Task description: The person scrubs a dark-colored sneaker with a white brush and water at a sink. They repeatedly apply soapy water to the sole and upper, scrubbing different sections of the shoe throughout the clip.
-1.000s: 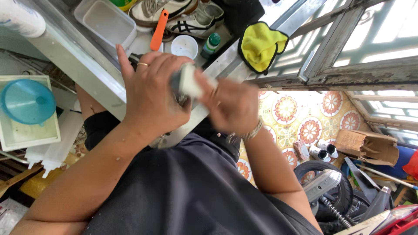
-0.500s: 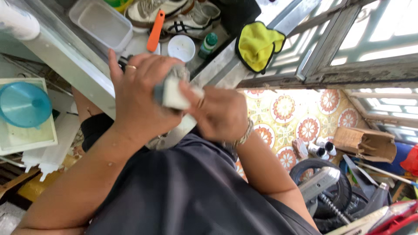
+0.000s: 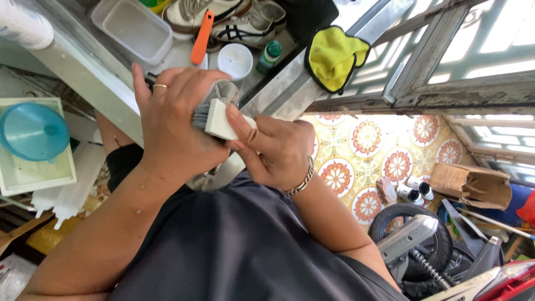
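My left hand [image 3: 173, 122], with a ring on one finger, is wrapped around a grey shoe [image 3: 225, 89], which it mostly hides. My right hand [image 3: 273, 147], with a bracelet at the wrist, pinches a white block brush [image 3: 223, 121] by its back. The brush's grey bristles press against the shoe next to my left palm. Both hands are held close to my chest, over the edge of a metal counter [image 3: 83, 67].
On the counter are a clear plastic tub [image 3: 131, 28], an orange-handled tool [image 3: 202, 39], a white cup [image 3: 235, 60], a small green-capped bottle [image 3: 271, 54] and a pair of sneakers [image 3: 223, 17]. A yellow cloth [image 3: 334, 56] hangs on the rail. A blue funnel [image 3: 30, 131] sits at left, and a cardboard box [image 3: 471, 184] and a wheel [image 3: 407, 239] are on the tiled floor.
The brush has slid a little left and down across the shoe, and both hands have shifted with it. My grip on the shoe and the brush is the same.
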